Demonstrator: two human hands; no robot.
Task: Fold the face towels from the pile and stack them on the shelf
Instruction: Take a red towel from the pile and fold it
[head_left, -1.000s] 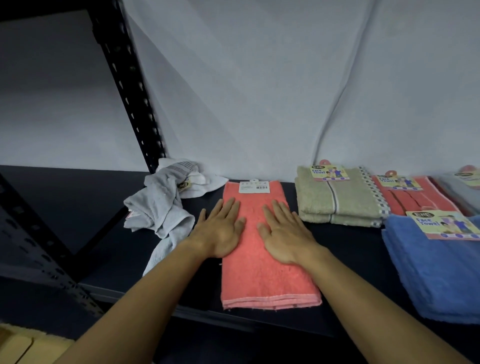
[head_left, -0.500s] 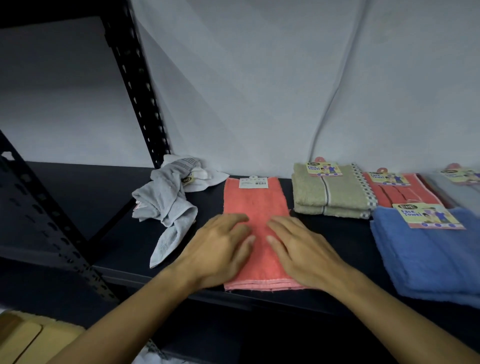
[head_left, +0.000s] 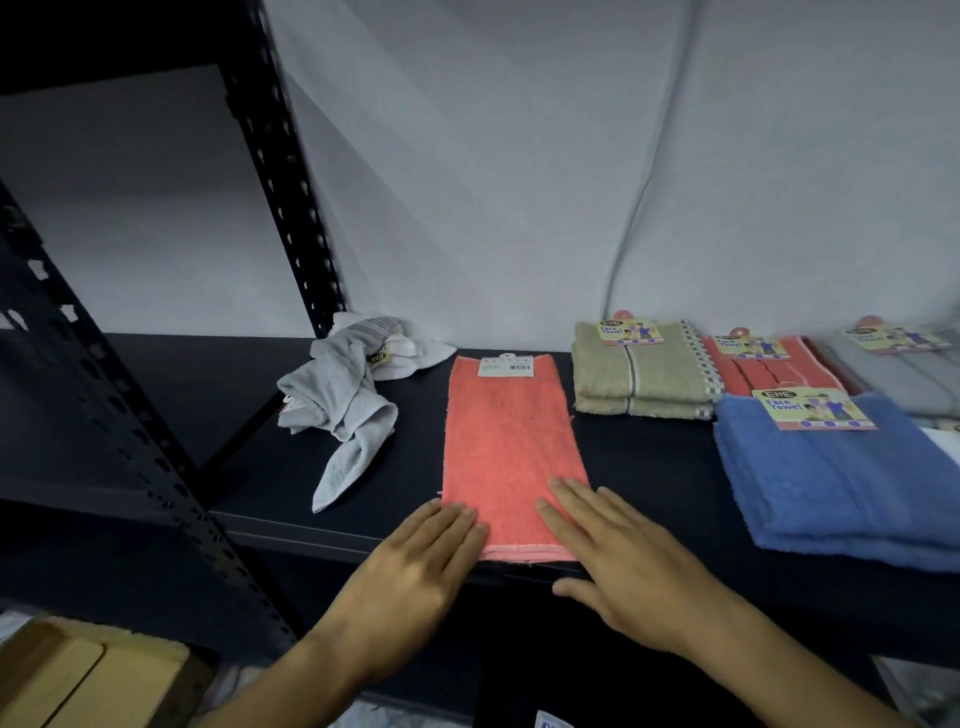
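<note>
Lying flat on the dark shelf (head_left: 649, 467), a folded coral towel (head_left: 506, 447) is seen with its long side running front to back and a white barcode label (head_left: 506, 365) at its far end. The left hand (head_left: 415, 566) is laid with straight fingers on the towel's near left corner, and the right hand (head_left: 618, 561) is laid the same way on the near right corner; both are flat and nothing is grasped. A crumpled pile of grey and white towels (head_left: 345, 400) is found to the left, beside the black shelf upright (head_left: 283, 171). To the right, a folded olive towel (head_left: 639, 376), a red towel (head_left: 769, 371) and a blue towel (head_left: 841, 483) are laid out, each tagged with a yellow card.
</note>
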